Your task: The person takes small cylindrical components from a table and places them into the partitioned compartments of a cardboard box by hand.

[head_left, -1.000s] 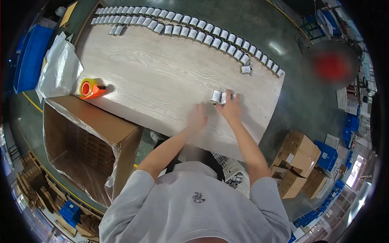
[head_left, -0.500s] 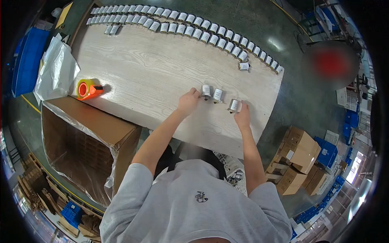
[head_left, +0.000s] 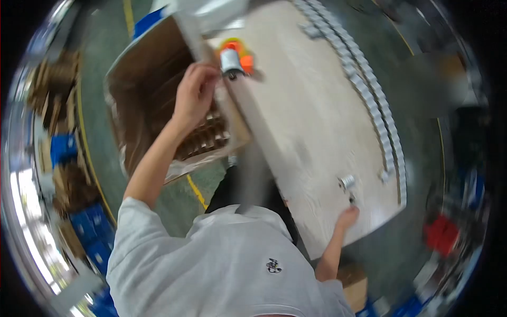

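My left hand (head_left: 194,92) is raised over the near edge of the open carton (head_left: 240,124), its fingers closed on a small white-labelled cylinder (head_left: 231,61) with a dark end. Behind that cylinder an orange and yellow tape dispenser (head_left: 246,63) lies on the table (head_left: 296,100). At the table's right part, my right hand (head_left: 347,216) has its fingers closed on another small cylinder (head_left: 353,198), mostly hidden and blurred. A third white-labelled cylinder (head_left: 347,182) lies just beyond it on the tabletop.
Two long rows of white-labelled cylinders (head_left: 388,134) run along the table's far edge. Brown dividers (head_left: 208,134) show inside the carton, which is lined with clear plastic. Clear plastic sheeting (head_left: 219,13) lies past the carton. Cardboard boxes (head_left: 355,285) stand at lower right.
My view has turned left toward the carton. My left hand has lifted a cylinder off the table and carried it to the carton's edge. My right hand stays by the remaining cylinders.
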`<state>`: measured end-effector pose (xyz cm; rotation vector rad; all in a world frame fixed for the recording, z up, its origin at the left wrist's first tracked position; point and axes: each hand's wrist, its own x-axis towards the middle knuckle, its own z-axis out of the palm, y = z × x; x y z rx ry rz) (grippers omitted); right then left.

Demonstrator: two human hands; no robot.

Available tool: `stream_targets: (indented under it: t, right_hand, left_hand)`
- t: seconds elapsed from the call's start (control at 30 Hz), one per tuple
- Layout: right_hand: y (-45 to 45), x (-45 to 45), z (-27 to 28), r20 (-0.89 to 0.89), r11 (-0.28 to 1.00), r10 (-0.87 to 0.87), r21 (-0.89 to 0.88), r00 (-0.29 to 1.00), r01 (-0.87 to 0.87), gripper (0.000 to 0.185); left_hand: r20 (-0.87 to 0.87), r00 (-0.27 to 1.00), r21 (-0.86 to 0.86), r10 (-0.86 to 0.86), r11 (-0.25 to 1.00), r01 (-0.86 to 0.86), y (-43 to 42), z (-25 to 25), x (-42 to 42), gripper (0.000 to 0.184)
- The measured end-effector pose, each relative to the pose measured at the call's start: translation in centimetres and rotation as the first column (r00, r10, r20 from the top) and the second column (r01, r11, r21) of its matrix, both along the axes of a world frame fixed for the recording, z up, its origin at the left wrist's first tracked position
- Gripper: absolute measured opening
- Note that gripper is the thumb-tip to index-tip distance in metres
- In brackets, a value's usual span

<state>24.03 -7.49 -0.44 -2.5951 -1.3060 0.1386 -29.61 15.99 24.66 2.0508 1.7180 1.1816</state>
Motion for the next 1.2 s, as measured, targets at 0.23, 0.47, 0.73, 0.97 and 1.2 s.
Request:
stream_targets:
  t: [0.23, 0.47, 0.73, 0.97, 1.2]
  right_hand:
    - [11.3, -6.3, 9.8, -0.317, 0.978, -0.105, 0.14, 0.943, 0.156, 0.019]
    - [22.1, -17.7, 14.7, -0.398, 0.876, 0.434, 0.395, 0.808, -0.276, 0.02]
    - [24.6, -32.4, 20.8, -0.644, 0.808, 0.589, 0.471, 0.489, -0.353, 0.015]
    - [24.7, -40.6, 24.8, -0.58, 0.667, 0.742, 0.588, 0.336, -0.457, 0.01]
    - [24.0, -53.0, 22.6, -0.654, 0.554, 0.751, 0.551, 0.089, -0.624, 0.009]
  left_hand:
    - [-0.345, 0.839, -0.242, 0.42, 0.824, -0.513, -6.5, -7.8, -23.7, 0.009]
    - [-0.407, 0.872, -0.541, 0.272, 0.697, -0.47, -10.1, -15.5, -29.6, 0.011]
    - [-0.332, 0.936, -0.668, 0.119, 0.671, -0.322, -9.1, -18.6, -31.6, 0.01]
    - [-0.618, 0.786, -0.586, 0.021, 0.653, -0.479, -8.0, -22.9, -29.3, 0.013]
    - [-0.606, 0.793, -0.589, 0.067, 0.632, -0.504, -9.7, -23.9, -27.3, 0.016]
